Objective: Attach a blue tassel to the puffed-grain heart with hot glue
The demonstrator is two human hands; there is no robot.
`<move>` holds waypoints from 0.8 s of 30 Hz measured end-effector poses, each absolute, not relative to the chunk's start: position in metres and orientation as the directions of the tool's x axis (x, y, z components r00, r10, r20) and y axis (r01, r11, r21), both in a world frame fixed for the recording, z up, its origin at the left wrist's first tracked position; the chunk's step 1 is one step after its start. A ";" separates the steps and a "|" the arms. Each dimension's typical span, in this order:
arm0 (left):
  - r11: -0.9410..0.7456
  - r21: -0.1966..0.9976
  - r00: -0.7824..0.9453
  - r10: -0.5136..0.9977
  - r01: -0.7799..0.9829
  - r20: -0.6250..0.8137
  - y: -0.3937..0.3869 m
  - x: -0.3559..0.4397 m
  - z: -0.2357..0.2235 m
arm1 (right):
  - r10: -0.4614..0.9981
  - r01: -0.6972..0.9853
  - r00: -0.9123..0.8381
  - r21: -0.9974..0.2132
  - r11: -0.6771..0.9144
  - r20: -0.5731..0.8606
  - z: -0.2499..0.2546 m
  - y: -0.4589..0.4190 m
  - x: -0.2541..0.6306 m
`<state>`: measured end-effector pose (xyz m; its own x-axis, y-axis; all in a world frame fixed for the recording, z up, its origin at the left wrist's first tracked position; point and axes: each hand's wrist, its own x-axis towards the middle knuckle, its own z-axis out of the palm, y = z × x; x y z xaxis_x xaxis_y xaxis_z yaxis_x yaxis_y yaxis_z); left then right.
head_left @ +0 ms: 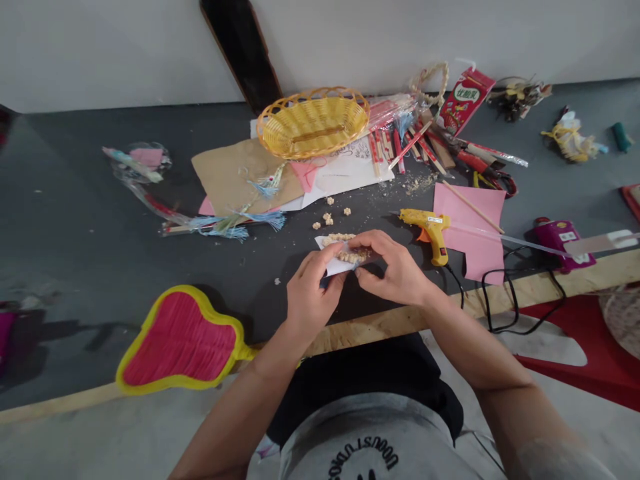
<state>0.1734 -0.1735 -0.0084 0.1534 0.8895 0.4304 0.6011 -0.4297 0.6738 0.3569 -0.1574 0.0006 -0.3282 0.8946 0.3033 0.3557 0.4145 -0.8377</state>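
Both hands work over the near middle of a dark table. My left hand pinches the lower left edge of a small white paper. My right hand curls its fingers over the paper's right side, on a row of small beige bead-like pieces that lies on it. A few more beige pieces sit loose on the table just beyond the paper.
A yellow glue gun with a black cord lies right of my hands on pink paper. A red fan with yellow rim overhangs the near edge at left. Further back are a yellow basket, brown paper, blue tassels, sticks and a red carton.
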 end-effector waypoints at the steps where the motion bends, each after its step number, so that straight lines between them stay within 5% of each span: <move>1: -0.419 0.689 0.144 0.896 0.591 0.421 -0.173 0.173 -0.009 | 0.893 0.360 -0.331 -0.834 0.418 0.305 0.000 -0.158 0.357; 12: -0.141 0.932 -0.042 0.986 0.335 0.164 -0.171 0.172 -0.015 | 0.892 0.351 -0.238 -0.823 0.447 0.383 -0.004 -0.155 0.361; 17: -0.164 0.945 -0.030 0.983 0.283 0.179 -0.171 0.171 -0.014 | 0.986 0.224 0.025 -0.962 0.156 0.165 -0.015 -0.150 0.361; 24: -0.240 0.894 0.021 0.968 0.378 0.251 -0.176 0.162 -0.015 | 0.990 0.056 -0.110 -0.995 -0.084 -0.090 -0.019 -0.145 0.362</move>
